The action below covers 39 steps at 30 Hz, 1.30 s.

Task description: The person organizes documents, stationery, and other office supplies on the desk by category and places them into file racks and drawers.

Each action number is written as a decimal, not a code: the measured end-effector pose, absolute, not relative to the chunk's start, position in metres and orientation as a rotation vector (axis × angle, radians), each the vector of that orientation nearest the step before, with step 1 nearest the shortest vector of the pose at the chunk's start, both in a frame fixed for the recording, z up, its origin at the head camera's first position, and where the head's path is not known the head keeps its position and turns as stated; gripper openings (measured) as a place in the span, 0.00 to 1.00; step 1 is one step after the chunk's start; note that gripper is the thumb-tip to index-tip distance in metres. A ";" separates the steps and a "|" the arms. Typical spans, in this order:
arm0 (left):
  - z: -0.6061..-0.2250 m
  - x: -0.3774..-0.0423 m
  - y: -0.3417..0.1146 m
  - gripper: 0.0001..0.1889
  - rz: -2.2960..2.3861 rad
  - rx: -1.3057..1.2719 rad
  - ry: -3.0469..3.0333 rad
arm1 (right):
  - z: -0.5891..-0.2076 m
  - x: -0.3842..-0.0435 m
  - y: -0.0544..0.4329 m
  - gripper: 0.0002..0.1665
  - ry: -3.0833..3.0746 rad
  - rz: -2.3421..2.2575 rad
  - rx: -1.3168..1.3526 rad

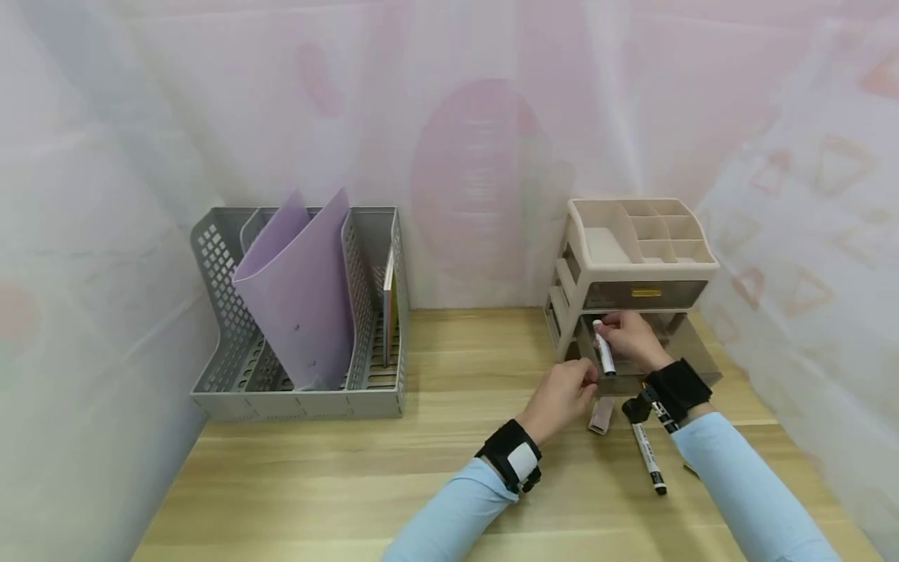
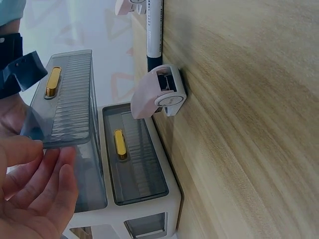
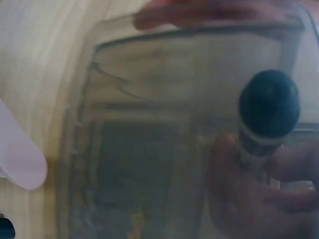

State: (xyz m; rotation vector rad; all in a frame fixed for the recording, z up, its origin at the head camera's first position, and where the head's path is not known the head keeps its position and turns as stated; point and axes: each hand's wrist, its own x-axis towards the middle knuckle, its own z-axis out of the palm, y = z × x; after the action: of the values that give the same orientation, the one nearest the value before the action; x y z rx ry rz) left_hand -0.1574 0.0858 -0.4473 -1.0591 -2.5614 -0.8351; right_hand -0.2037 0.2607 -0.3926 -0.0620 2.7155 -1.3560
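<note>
Inside a pulled-out clear grey drawer (image 1: 691, 351) of the beige desktop organizer (image 1: 586, 285), my right hand (image 1: 632, 341) pinches a white marker (image 1: 605, 351). In the right wrist view that marker's dark end (image 3: 269, 104) shows, and the fingers (image 3: 234, 184) appear blurred through the clear plastic. My left hand (image 1: 562, 396) grips the front corner of the same drawer, thumb and fingers about its edge; the left wrist view shows this drawer's gold handle (image 2: 53, 82) above the hand. A small pink-and-white object (image 2: 159, 92) lies on the table near the drawer; its kind is unclear.
Another white marker (image 1: 648, 460) with black ends lies on the table, with a second one (image 1: 663, 417) partly under the right wrist. A grey file rack (image 1: 302, 404) at left holds a purple folder (image 1: 309, 304) and thin books (image 1: 389, 308). Other gold-handled drawers (image 1: 618, 295) are closed.
</note>
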 end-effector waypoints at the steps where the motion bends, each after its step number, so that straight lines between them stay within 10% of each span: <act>1: -0.447 -0.157 0.088 0.03 -0.841 -1.071 -2.557 | -0.394 -0.202 0.263 0.27 2.755 -1.327 -0.047; 7: -0.445 -0.154 0.091 0.02 -0.876 -1.049 -2.575 | -0.401 -0.202 0.258 0.16 2.787 -1.299 -0.101; 26: -0.446 -0.153 0.087 0.03 -0.943 -1.074 -2.529 | -0.410 -0.202 0.263 0.23 2.882 -1.008 -0.143; 39: -0.443 -0.153 0.087 0.05 -1.028 -1.048 -2.590 | -0.400 -0.120 0.290 0.13 3.214 -1.407 -0.303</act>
State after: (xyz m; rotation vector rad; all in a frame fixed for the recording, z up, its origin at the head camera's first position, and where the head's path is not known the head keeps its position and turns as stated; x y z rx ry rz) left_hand -0.1531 0.0870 -0.4433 -1.0480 -2.5898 -1.0276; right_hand -0.1195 0.2903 -0.4000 -0.3027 3.2143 -1.4066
